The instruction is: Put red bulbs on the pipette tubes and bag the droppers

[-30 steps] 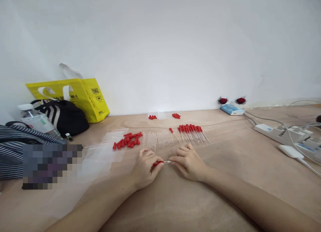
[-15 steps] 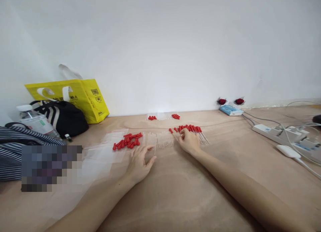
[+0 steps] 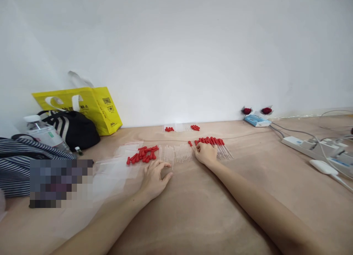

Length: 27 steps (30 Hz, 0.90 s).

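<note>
My left hand (image 3: pixel 156 176) rests on the wooden table with thumb and fingers apart, beside a row of thin clear sticks (image 3: pixel 183 153). A pile of loose red bulbs (image 3: pixel 142 154) lies just beyond it on clear plastic bags (image 3: pixel 110 174). My right hand (image 3: pixel 206 153) is closed at the near side of a row of red-tipped sticks (image 3: pixel 212 141); its fingertips point down, and what they hold is hidden. One single red tip (image 3: pixel 190 143) lies just left of that hand.
Two small red groups (image 3: pixel 169 129) lie in bags near the wall. At left are a yellow bag (image 3: pixel 109 115), black bag (image 3: pixel 82 130), bottle (image 3: pixel 49 135) and striped cloth (image 3: pixel 16 166). At right are a blue packet (image 3: pixel 257 120), power strip (image 3: pixel 300 144) and white charger (image 3: pixel 323 166).
The view has shifted slightly, moving the scene a little. My right hand has curled further, its fingers now lower and tighter by the row. My left hand is almost unchanged.
</note>
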Each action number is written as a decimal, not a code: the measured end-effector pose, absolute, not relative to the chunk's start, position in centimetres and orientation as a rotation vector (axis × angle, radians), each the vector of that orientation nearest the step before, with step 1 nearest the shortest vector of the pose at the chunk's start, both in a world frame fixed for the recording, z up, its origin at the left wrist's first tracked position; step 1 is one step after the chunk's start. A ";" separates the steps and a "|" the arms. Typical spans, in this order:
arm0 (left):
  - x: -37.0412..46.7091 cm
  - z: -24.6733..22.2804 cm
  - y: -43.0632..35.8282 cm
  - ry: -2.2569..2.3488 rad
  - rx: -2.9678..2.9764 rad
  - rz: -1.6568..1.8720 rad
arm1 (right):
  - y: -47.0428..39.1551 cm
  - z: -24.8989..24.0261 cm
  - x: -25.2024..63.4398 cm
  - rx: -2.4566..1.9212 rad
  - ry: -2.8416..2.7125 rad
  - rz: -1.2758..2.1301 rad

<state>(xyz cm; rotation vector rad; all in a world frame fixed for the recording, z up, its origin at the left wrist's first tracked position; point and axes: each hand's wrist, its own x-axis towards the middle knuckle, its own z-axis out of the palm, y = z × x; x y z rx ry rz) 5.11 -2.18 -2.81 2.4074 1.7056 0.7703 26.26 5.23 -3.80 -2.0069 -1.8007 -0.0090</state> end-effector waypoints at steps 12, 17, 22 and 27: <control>5.4 -3.0 -1.4 1.767 2.457 0.775 | 4.7 -2.7 24.7 -2.039 -1.874 0.038; 5.4 -3.2 -1.0 1.800 2.488 0.771 | 5.2 -2.3 24.1 -2.128 -1.888 0.084; 5.4 -3.3 -1.1 1.848 2.469 0.773 | 5.7 -2.1 23.7 -2.146 -1.883 0.122; 4.6 -2.4 -0.6 1.964 2.422 0.749 | 5.8 -2.1 23.6 -2.136 -1.900 0.138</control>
